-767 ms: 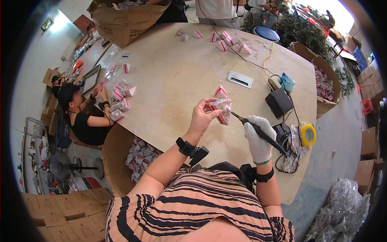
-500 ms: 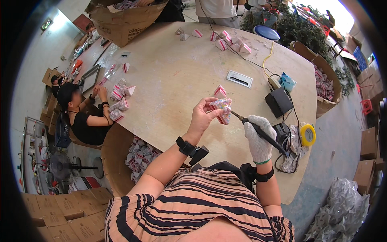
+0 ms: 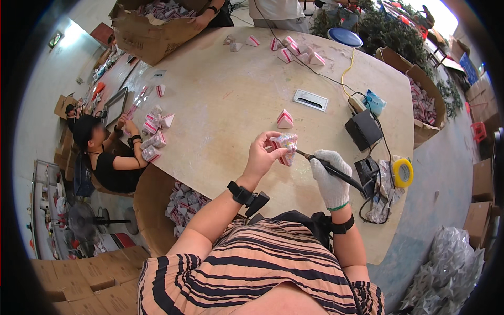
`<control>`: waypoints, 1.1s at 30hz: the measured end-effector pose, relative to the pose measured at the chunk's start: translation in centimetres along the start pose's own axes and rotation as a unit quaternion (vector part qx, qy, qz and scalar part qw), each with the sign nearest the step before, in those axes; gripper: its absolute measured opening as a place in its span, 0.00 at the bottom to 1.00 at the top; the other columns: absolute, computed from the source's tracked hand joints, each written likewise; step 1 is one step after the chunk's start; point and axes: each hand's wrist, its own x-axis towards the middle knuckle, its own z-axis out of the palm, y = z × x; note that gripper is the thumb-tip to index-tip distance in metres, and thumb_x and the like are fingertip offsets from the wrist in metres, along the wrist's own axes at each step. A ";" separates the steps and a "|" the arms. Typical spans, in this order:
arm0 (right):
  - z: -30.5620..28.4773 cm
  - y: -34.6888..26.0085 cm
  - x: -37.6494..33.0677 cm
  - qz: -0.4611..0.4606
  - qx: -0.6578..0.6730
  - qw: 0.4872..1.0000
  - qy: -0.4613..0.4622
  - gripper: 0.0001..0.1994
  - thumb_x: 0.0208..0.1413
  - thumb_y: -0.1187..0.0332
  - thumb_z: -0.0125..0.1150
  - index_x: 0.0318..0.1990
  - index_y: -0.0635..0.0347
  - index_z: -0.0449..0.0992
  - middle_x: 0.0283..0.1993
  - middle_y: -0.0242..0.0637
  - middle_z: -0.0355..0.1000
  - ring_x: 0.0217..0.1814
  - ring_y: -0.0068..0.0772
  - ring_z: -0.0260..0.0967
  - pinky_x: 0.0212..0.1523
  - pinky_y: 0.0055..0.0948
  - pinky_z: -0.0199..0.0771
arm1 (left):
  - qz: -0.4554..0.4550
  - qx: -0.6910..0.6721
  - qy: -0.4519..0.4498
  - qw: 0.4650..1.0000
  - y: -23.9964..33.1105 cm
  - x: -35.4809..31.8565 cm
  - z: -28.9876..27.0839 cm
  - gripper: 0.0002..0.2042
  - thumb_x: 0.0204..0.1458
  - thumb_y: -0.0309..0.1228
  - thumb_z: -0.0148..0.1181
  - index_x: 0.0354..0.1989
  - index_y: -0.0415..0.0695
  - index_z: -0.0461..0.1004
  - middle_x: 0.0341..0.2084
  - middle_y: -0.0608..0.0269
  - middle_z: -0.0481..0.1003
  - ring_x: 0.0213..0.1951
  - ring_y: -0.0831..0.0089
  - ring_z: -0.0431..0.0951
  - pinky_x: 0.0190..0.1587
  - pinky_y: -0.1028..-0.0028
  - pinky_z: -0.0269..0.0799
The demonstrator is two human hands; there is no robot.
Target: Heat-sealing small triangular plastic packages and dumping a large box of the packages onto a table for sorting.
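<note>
My left hand (image 3: 261, 157), bare, pinches a small wedge-shaped cake-slice ornament (image 3: 286, 149) above the table. Its top is glittery and speckled, and its sides are banded pink and white. In a white knit glove, my right hand (image 3: 331, 178) grips a soldering iron (image 3: 331, 167) with a black handle and cable. The iron's thin tip points left and reaches the ornament's right edge; whether it touches cannot be made out. Just beyond my left hand, another cake-slice ornament (image 3: 285, 119) stands on the table.
On the pale table (image 3: 226, 110), a black power box (image 3: 363, 130), cables and yellow tape (image 3: 402, 172) lie at right. More wedge ornaments (image 3: 296, 50) sit at the far edge. A co-worker (image 3: 113, 152) works at left. Cardboard boxes (image 3: 152, 205) hold many wedges.
My right hand has brought the iron leftward, so its tip is closer to the ornament. The ornament has tilted slightly in my left hand. A person's hand now shows on the far box's edge.
</note>
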 end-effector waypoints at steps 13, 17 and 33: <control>-1.3 3.8 1.5 0.121 0.023 0.992 0.025 0.07 0.50 0.74 0.61 0.37 0.66 0.75 0.25 0.33 0.72 0.20 0.18 0.67 0.22 0.17 0.67 | -0.024 0.342 -0.028 0.939 -14.0 7.2 -4.8 0.26 0.38 0.35 0.69 0.47 0.40 0.70 0.35 0.54 0.75 0.33 0.66 0.77 0.36 0.68 0.75; -1.9 4.4 1.4 0.131 0.003 0.991 0.040 0.07 0.51 0.74 0.60 0.37 0.66 0.74 0.25 0.33 0.72 0.20 0.18 0.67 0.22 0.17 0.67 | 0.077 0.423 0.010 0.903 -11.8 13.5 0.2 0.31 0.41 0.45 0.67 0.53 0.44 0.65 0.41 0.48 0.73 0.32 0.58 0.78 0.34 0.66 0.77; -1.6 2.6 3.3 0.086 0.067 0.990 0.093 0.08 0.51 0.75 0.62 0.38 0.66 0.74 0.27 0.32 0.72 0.22 0.16 0.67 0.25 0.18 0.67 | -0.155 -0.145 -0.124 0.969 -5.6 8.2 0.3 0.10 0.46 0.20 0.59 0.39 0.41 0.73 0.52 0.57 0.66 0.45 0.70 0.74 0.45 0.73 0.75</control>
